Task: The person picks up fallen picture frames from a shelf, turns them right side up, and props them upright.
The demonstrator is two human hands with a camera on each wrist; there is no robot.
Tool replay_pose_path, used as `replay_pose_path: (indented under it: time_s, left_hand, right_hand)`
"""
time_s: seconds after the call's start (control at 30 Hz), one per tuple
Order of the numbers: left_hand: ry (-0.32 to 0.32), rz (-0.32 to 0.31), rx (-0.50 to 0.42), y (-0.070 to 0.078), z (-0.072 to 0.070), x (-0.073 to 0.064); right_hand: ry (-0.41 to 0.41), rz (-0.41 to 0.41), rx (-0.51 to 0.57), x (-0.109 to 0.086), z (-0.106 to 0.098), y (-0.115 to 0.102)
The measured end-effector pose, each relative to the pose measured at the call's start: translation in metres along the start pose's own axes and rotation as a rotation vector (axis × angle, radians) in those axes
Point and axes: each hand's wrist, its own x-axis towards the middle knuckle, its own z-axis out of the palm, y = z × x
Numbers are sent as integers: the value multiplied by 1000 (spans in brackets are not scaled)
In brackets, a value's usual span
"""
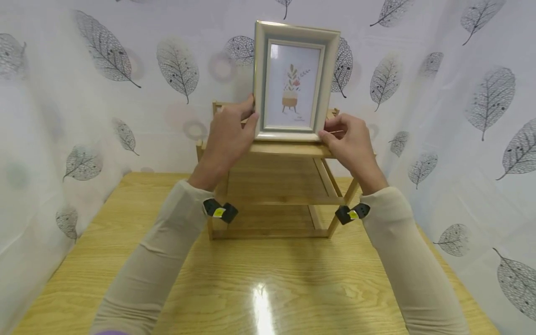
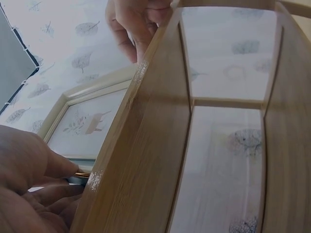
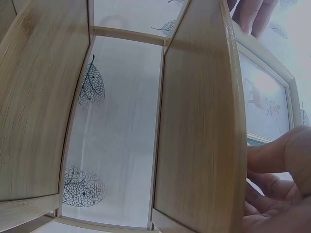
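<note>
A cream picture frame [image 1: 296, 136] with a plant drawing behind its glass stands upright on the top board of a wooden shelf rack [image 1: 276, 149]. My left hand [image 1: 228, 132] holds the frame's lower left edge between thumb and fingers. At the lower right corner, my right hand [image 1: 349, 137] pinches the frame with its thumb in front. In the left wrist view the frame [image 2: 90, 114] leans beyond the board's edge, with the left hand [image 2: 34, 179] at its near side. The right wrist view has the right hand [image 3: 279, 182] beside the frame [image 3: 295, 104].
Below the top board, the rack has lower boards [image 1: 276, 179] joined by slanted legs. It stands at the back of a glossy wooden table [image 1: 259, 274]. White curtains with leaf prints [image 1: 176, 70] hang behind and on both sides.
</note>
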Motion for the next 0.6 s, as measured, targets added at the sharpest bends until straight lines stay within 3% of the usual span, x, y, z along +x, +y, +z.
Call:
replay_pose_path:
  time_s: [0.6]
  left_hand:
    - [-7,-19,14,-1,0,0]
  right_hand:
    - [7,-19,-9,-4,-1,0]
